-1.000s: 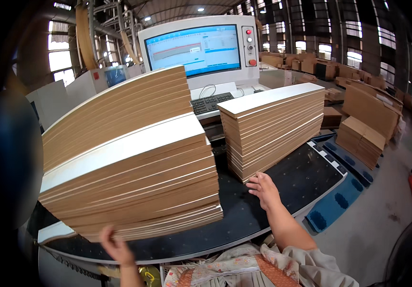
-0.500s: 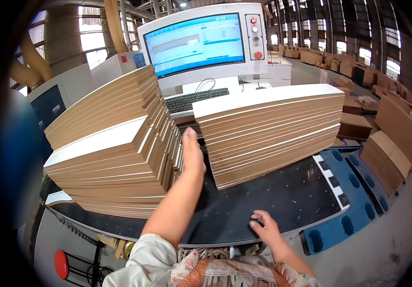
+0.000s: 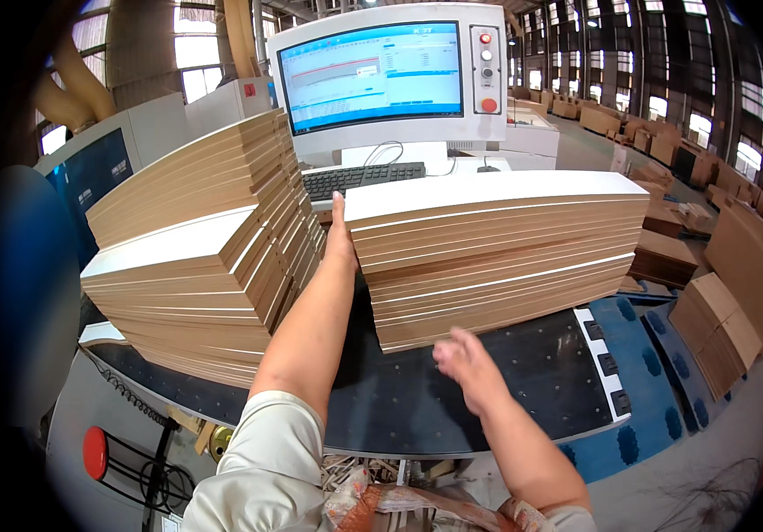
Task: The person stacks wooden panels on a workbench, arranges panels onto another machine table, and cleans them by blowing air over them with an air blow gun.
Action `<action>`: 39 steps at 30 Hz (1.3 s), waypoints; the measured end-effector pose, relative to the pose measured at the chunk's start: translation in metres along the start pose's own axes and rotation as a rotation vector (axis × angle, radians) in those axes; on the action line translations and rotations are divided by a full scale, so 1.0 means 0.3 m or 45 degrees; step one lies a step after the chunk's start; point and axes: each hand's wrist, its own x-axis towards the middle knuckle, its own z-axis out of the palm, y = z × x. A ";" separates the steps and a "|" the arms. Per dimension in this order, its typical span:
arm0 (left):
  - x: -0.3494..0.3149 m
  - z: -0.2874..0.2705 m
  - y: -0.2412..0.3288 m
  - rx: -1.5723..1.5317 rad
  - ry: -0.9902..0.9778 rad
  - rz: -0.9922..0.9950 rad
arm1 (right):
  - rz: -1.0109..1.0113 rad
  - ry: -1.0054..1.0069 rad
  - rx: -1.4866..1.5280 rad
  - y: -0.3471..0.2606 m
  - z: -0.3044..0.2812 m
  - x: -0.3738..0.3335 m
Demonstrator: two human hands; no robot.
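Note:
My left hand [image 3: 338, 232] is stretched out, its palm side along the left end of a stack of white-topped brown boards [image 3: 506, 253]. The fingers point away from me and hold nothing. In front of the same stack's lower edge is my right hand [image 3: 465, 362], slightly blurred, with loosely bent fingers and nothing visible in them. To the left of my left forearm stands a taller, stepped stack of similar boards [image 3: 169, 310], its right-hand ends uneven. Both stacks rest on a black table [image 3: 452, 403] dotted with small holes.
Behind the stacks are a keyboard [image 3: 373, 180] and a machine monitor [image 3: 373, 75] with buttons at its side. A blue platform [image 3: 638, 434] lies beyond the table's right edge, near leaning cardboard [image 3: 718, 328]. A red-topped stool [image 3: 95, 452] stands low at left.
My left hand has moved farther away along the right stack's end. My right hand has risen leftward toward its front. That stack sits slightly farther left, and the view has shifted a little.

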 end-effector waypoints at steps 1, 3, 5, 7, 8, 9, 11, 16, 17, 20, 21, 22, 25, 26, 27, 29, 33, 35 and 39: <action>-0.008 -0.001 -0.002 -0.011 0.007 -0.006 | 0.054 0.063 0.050 -0.054 0.027 0.043; -0.033 0.040 -0.011 0.025 0.024 0.014 | 0.069 0.133 0.142 -0.114 0.035 0.139; -0.066 0.032 0.014 0.006 0.020 -0.005 | 0.074 0.178 0.175 -0.192 0.111 0.180; -0.060 0.002 0.034 0.146 0.079 0.044 | 0.059 0.222 0.202 -0.230 0.178 0.209; -0.064 -0.003 0.036 0.167 0.075 0.074 | 0.110 0.259 0.248 -0.232 0.202 0.224; -0.081 0.009 0.036 0.154 0.054 0.065 | 0.156 0.302 0.293 -0.232 0.215 0.238; -0.124 0.033 0.028 0.165 0.018 0.127 | 0.092 0.292 0.352 -0.236 0.235 0.255; -0.274 0.074 0.060 0.263 -0.030 0.289 | 0.030 0.475 0.553 -0.281 0.330 0.217; -0.304 0.068 0.057 0.290 0.025 0.211 | 0.012 0.467 0.524 -0.289 0.352 0.192; -0.358 0.031 0.016 0.224 -0.145 0.247 | -0.021 0.485 0.482 -0.319 0.373 0.103; -0.415 0.059 0.010 0.158 -0.209 0.244 | -0.063 0.462 0.439 -0.334 0.359 0.056; -0.455 0.053 0.005 0.179 -0.261 0.195 | -0.053 0.531 0.432 -0.348 0.366 0.023; -0.639 0.073 0.035 0.333 -0.505 0.137 | -0.219 0.643 0.414 -0.402 0.360 -0.112; -0.692 0.079 0.039 0.234 -0.650 0.120 | -0.221 0.698 0.392 -0.424 0.340 -0.160; -0.725 0.078 0.028 0.137 -0.761 0.062 | -0.224 0.747 0.367 -0.448 0.321 -0.206; -0.744 0.079 0.007 -0.003 -0.929 -0.194 | -0.224 0.882 0.402 -0.475 0.282 -0.296; -0.577 0.203 -0.117 0.149 -0.700 -0.364 | -0.126 0.996 0.225 -0.495 0.261 -0.446; -0.485 0.307 -0.199 0.264 -0.713 -0.709 | -0.062 1.007 0.115 -0.504 0.281 -0.517; -0.468 0.576 -0.249 0.268 -0.922 -0.859 | 0.009 1.107 0.064 -0.526 0.283 -0.640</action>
